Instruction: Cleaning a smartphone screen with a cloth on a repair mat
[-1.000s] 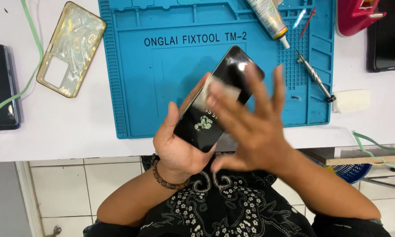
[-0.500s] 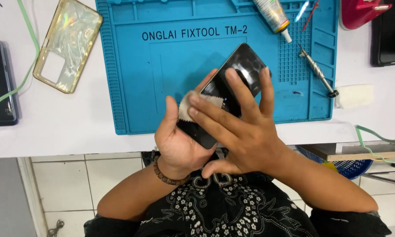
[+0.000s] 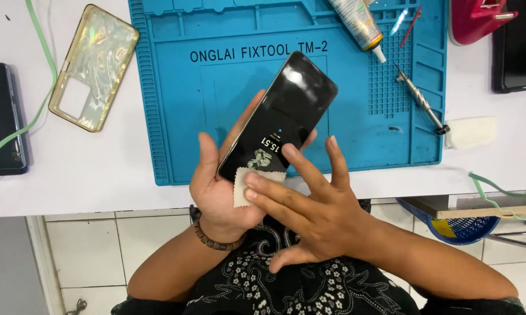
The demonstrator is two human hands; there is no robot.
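Phone over mat, case leftward

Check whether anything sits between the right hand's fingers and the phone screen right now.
Yes: a small pale cloth lies under the right hand fingertips, at the lower end of the black phone. The left hand holds the phone from beneath. The rest of the screen is uncovered.

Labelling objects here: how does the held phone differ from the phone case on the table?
The phone is black, glossy and lit, held tilted in the left hand; the phone case is pale, gold-rimmed, lying flat and untouched on the table. The phone is solid; the case has a camera cut-out. Both are similar-sized rounded rectangles.
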